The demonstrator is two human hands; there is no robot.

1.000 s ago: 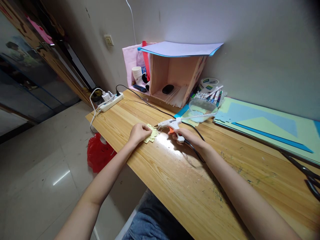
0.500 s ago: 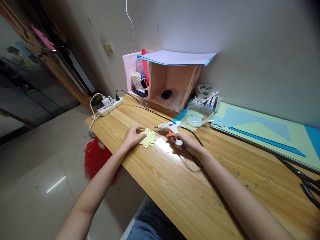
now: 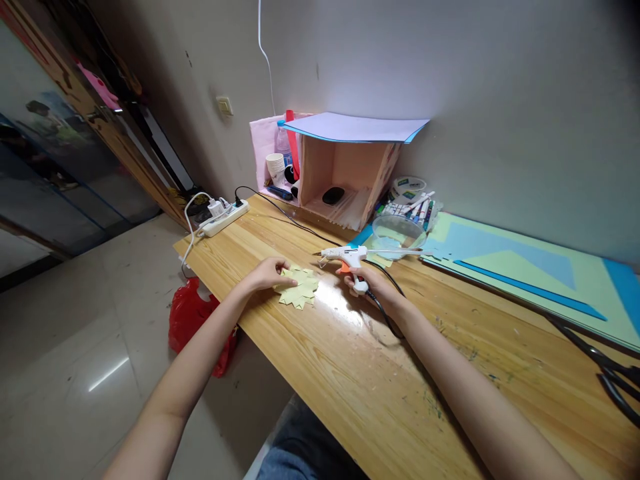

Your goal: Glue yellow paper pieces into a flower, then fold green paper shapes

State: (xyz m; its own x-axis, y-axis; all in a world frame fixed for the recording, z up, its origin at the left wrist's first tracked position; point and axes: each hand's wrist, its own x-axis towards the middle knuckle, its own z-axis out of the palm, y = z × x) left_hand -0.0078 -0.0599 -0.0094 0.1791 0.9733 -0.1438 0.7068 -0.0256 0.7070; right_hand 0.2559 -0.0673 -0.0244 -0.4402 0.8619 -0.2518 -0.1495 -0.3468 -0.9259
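Note:
A pale yellow paper flower [image 3: 301, 291] with pointed edges lies by the front left part of the wooden table [image 3: 320, 360]. My left hand [image 3: 267, 275] grips its upper left side, thumb on top. In my right hand [image 3: 370, 285] is a white hot glue gun [image 3: 346, 253] with an orange trigger, fingers wrapped round its handle. The gun's nozzle points left, just above and to the right of the flower, apart from it. A clear glue stick [image 3: 400, 251] sticks out of its back, and a black cord runs from the handle.
Behind stands a pink box shelf [image 3: 320, 167] with cups and a bottle. A clear plastic bowl [image 3: 399, 233], markers [image 3: 423, 208] and coloured paper sheets [image 3: 520, 267] are to the right, black scissors [image 3: 603, 363] at far right. A power strip [image 3: 225, 219] sits on the left corner; a red bag [image 3: 193, 320] hangs below.
The view has shifted slightly. The flower appears turned a little and sits a bit lower under my left hand. My right hand still holds the glue gun in nearly the same place.

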